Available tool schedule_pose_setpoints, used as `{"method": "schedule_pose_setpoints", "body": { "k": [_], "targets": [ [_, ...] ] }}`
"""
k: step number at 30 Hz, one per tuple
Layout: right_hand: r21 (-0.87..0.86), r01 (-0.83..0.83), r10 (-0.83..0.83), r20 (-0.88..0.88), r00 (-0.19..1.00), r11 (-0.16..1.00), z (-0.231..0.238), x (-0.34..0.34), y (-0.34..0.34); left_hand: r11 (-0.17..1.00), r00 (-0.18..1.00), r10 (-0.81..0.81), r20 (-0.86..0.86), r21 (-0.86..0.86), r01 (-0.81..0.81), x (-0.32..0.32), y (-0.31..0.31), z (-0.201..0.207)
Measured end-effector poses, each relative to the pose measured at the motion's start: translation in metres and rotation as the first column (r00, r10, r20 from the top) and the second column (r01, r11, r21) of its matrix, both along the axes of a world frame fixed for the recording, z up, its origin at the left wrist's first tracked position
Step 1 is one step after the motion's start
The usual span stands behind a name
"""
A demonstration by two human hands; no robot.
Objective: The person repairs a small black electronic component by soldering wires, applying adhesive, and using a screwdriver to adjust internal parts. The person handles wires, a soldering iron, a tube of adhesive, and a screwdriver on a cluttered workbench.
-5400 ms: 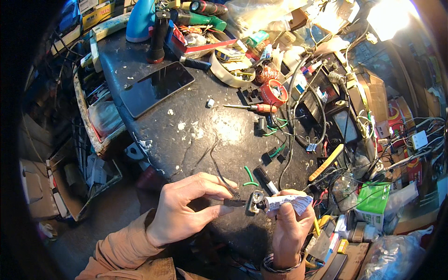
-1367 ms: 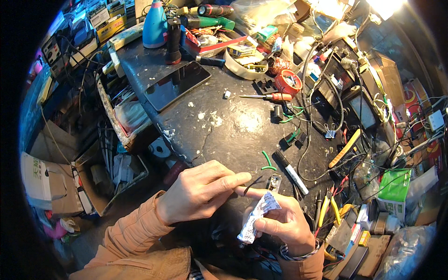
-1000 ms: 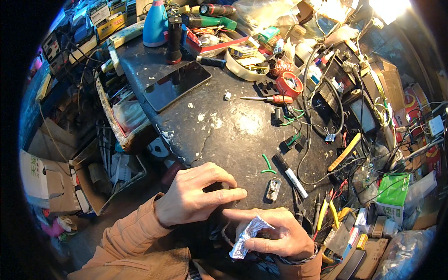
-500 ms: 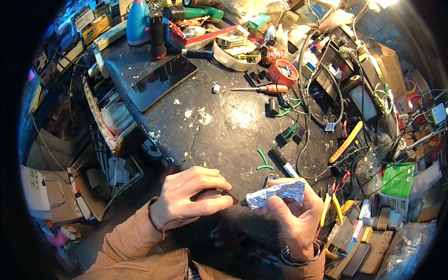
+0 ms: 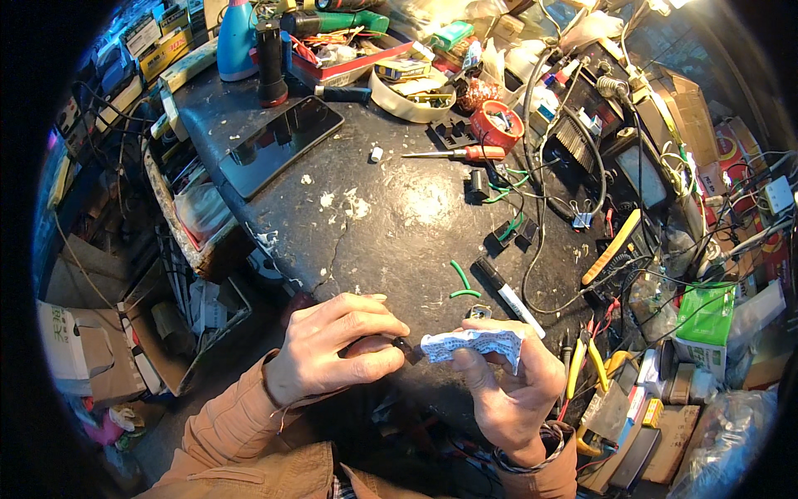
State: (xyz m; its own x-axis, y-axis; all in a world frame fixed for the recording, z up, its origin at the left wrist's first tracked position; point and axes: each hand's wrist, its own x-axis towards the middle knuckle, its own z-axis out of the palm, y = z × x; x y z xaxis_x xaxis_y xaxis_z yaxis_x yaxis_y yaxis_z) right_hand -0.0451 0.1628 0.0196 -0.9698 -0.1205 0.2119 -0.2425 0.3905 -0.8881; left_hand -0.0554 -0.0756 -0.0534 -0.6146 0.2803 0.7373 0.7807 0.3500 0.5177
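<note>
Between the thumb and fingers of my right hand point(image 5: 519, 403) is a crumpled strip of printed paper point(image 5: 482, 341), white with dark print. To its left, my left hand point(image 5: 332, 345) is closed, thumb against curled fingers, round a small dark piece point(image 5: 402, 343). Its kind cannot be made out, as the fingers cover most of it. The paper's left end lies close to the dark piece; whether they touch is unclear. Just beyond the paper, a small metallic part point(image 5: 480, 312) rests on the dark table point(image 5: 382, 249). A black-and-white marker point(image 5: 509, 295) and bits of green tubing point(image 5: 464, 283) lie beyond.
A phone point(image 5: 283, 145) lies at the far left of the table. A red-handled screwdriver point(image 5: 478, 153) and a red round container point(image 5: 496, 125) are at the back. Loose cables point(image 5: 540, 249) run along the right. Yellow-handled pliers point(image 5: 597, 366) stand beside my right hand.
My right hand has moved slightly left with the paper, bringing it nearer the dark piece. The paper is tilted differently. My left hand has barely moved; the whole view has shifted a little.
</note>
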Motion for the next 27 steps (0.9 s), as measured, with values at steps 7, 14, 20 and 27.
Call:
{"method": "schedule_pose_setpoints", "body": {
  "k": [7, 14, 20, 27],
  "targets": [
    [0.165, -0.072, 0.116, -0.276, 0.954, 0.984, 0.0032, -0.0053, -0.0014, 0.999, 0.999, 0.039, -0.035, -0.027, -0.040, -0.0003, 0.0028, -0.0017],
    [0.184, -0.073, 0.131, -0.323, 0.937, 0.980, 0.0008, -0.0059, -0.0044, 0.998, 0.997, 0.058, -0.057, -0.014, -0.059, -0.0014, 0.0042, -0.0036],
    [0.204, -0.073, 0.140, -0.334, 0.932, 0.976, 0.0013, -0.0068, -0.0046, 0.996, 0.995, 0.080, -0.065, -0.021, -0.081, -0.0023, 0.0051, -0.0050],
    [0.235, -0.079, 0.153, -0.319, 0.935, 0.969, 0.0031, -0.0071, -0.0046, 0.997, 0.997, 0.073, -0.037, -0.027, -0.074, -0.0009, 0.0041, -0.0033]
  ]
}}
